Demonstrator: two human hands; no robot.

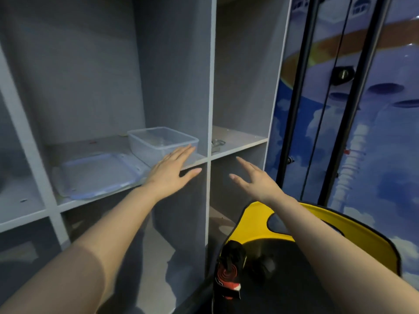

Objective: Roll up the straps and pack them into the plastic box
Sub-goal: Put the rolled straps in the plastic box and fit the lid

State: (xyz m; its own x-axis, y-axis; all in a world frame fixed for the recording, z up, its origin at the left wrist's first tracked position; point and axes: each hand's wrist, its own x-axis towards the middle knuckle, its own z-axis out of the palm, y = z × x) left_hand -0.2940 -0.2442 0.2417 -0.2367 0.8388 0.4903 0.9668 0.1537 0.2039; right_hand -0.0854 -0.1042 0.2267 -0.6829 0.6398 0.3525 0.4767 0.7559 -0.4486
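grey shelf unit [209, 87] | clear lid [97, 173] flat at shelf front edge | plastic box [162, 141] by divider, uncovered | left hand [172, 171] spread, empty, just before box | right hand [256, 180] spread, empty | rolled strap [229, 273] on yellow chair [340, 225] below both hands

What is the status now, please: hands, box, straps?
Left hand and right hand open, empty. Plastic box empty on shelf, lid beside it. Rolled strap on yellow chair.

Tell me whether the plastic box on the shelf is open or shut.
Open. The plastic box has no cover on top, and its lid lies flat on the shelf beside it. It looks empty.
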